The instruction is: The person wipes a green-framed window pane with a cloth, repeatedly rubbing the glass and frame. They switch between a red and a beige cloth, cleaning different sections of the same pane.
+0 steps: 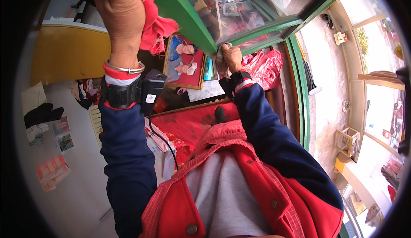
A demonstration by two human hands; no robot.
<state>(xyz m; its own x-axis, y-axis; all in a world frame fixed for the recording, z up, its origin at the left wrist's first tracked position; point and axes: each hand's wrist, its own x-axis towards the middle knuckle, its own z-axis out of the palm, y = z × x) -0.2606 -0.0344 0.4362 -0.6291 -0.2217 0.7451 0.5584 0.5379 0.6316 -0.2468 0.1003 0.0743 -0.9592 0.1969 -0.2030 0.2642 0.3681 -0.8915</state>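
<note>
My left hand (122, 19) is raised at the top edge of the view, with its fingertips cut off. From its palm side hangs a frayed red cloth (154, 23), close to the green stile (189, 13) of a glazed window sash. At the sash's lower corner, my right hand (232, 56) grips a grey rag (221, 59) and presses it to the frame. The glass pane (244, 10) shows reflections and cluttered items. Under the sash lies a framed picture (184, 84) with a red ground, beside a turquoise box-like item (208, 69).
A crumpled pink plastic bag (265, 69) sits right of my right hand. Below are a sheet of paper (205, 90) and a red quilted cover (192, 116). The green window jamb (300, 93) runs down the right. A yellow panel (69, 51) stands at left.
</note>
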